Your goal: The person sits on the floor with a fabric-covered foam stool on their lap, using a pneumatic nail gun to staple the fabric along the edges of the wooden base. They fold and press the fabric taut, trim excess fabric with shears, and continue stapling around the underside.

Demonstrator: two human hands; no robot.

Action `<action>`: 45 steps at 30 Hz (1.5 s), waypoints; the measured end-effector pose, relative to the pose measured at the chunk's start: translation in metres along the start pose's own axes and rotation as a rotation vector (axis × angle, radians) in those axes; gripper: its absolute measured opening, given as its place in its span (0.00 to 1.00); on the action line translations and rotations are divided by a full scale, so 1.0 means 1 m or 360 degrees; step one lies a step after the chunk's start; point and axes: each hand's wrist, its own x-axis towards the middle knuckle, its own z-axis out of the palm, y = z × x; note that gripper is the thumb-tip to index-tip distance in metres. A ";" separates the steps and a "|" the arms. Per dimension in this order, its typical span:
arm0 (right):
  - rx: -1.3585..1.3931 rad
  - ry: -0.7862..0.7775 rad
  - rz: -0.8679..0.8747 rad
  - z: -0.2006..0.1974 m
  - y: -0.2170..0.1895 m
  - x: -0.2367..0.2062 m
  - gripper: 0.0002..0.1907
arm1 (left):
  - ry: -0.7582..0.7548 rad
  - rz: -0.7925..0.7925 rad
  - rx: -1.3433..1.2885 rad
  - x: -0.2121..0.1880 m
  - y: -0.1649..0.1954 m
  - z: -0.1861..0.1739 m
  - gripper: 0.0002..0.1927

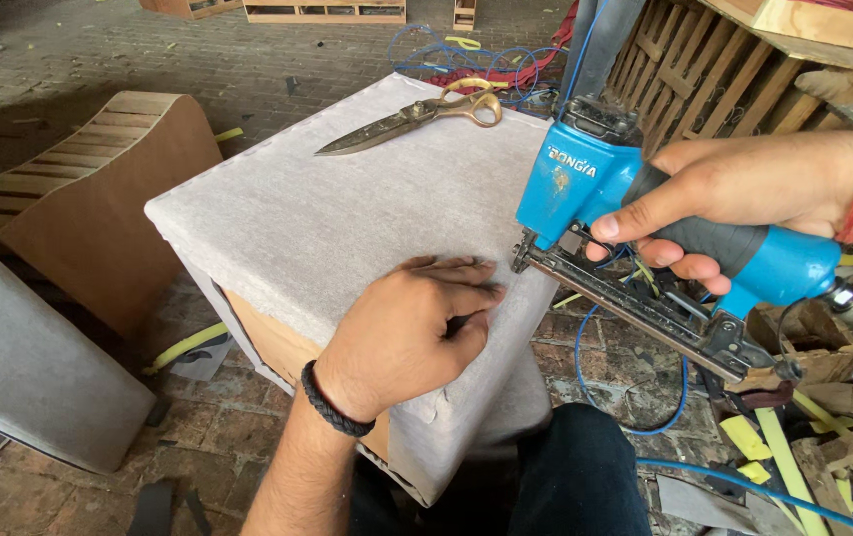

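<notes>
My right hand (734, 189) grips a blue pneumatic staple gun (585, 174) by its black handle, finger on the trigger. The gun's nose touches the right edge of a wooden box covered in grey-white fabric (347, 208). My left hand (407, 333), with a black braided band at the wrist, presses the fabric down over the box's near corner, fingertips close to the gun's nose. A pair of large scissors with brass handles (417, 114) lies on the fabric at the far side of the box top.
A curved wooden frame (99, 189) stands to the left, with a fabric-covered piece (29, 367) in front of it. Wooden slatted frames (714, 69) lean at the back right. A blue air hose (665, 417) and yellow scraps (784, 447) lie on the brick floor.
</notes>
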 end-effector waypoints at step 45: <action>-0.0096 0.0056 0.0101 -0.002 0.007 0.007 0.53 | 0.0001 -0.0056 -0.0071 -0.003 -0.004 0.002 0.13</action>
